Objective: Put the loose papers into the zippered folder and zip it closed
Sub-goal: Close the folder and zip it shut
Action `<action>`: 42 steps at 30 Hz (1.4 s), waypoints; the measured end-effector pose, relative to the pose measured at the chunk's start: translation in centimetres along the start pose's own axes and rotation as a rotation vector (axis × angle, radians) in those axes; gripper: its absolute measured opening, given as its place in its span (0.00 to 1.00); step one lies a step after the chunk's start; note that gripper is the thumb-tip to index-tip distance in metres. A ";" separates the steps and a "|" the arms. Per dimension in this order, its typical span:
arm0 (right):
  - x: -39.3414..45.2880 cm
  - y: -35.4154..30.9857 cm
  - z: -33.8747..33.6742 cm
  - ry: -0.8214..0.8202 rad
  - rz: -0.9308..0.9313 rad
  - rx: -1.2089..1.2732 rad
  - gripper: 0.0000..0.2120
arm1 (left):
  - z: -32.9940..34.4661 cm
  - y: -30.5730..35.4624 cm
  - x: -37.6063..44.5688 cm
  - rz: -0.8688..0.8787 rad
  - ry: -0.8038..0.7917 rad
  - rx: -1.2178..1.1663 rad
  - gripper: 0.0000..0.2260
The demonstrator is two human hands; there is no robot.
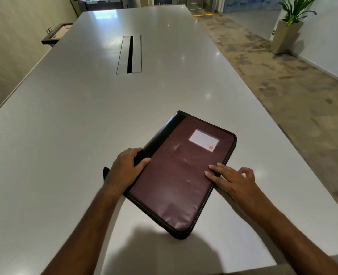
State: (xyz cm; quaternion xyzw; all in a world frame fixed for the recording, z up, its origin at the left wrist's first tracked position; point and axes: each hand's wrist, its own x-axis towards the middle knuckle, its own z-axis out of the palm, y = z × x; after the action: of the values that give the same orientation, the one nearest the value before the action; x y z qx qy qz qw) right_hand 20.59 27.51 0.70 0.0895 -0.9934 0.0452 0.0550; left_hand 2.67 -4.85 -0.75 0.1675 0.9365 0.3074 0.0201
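Observation:
A maroon zippered folder (181,171) with black edging and a white lined label lies closed and turned at an angle on the grey table (84,116) near its front edge. My left hand (127,167) grips the folder's black spine edge, thumb on the cover and fingers curled over the side. My right hand (233,179) rests on the folder's right edge with straight fingers flat on the cover. No loose papers are visible.
A cable slot (129,54) sits in the middle of the long table. A dark strap end (105,171) pokes out left of my left wrist. A potted plant (289,26) stands on the floor at the far right.

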 end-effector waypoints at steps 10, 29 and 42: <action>2.1 4.0 1.5 -0.182 0.185 0.187 0.27 | 1.2 2.3 -4.1 -0.099 0.041 -0.087 0.23; 3.7 3.5 0.6 0.060 0.284 0.253 0.27 | 0.3 2.5 -7.7 -0.147 -0.060 -0.206 0.16; 0.4 -12.9 4.5 0.008 -0.067 0.506 0.14 | -2.9 -1.9 -16.4 -0.062 -0.208 -0.377 0.20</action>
State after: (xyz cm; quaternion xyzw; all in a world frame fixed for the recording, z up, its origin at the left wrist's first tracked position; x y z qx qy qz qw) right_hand 22.11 14.40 -2.66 0.1333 -0.9467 0.2910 0.0362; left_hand 17.11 -13.26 -0.59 0.1627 0.8600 0.4575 0.1571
